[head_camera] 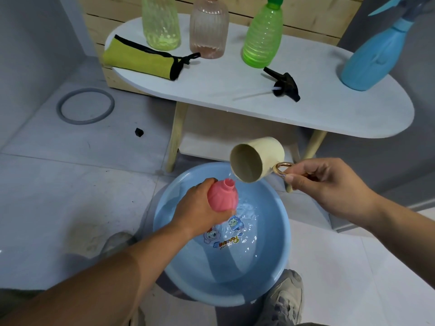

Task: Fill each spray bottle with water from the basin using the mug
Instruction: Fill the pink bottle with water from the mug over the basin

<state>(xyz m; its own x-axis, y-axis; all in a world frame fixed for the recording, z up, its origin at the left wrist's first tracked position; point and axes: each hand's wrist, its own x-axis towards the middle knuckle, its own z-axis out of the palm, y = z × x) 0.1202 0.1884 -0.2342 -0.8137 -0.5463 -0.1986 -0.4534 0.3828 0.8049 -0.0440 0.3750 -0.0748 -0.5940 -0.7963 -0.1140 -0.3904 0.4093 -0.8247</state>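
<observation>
My left hand grips the pink bottle over the blue basin on the floor, its open neck tilted toward the mug. My right hand holds the cream mug by its gold handle, tipped so water runs from its rim onto the bottle's neck. On the bench stand four more bottles, with a black spray head near the front edge.

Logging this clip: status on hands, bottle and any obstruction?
Left hand holds pink bottle over basin. Right hand tips mug by its handle, water running at the bottle's neck. Nothing in the way.
</observation>
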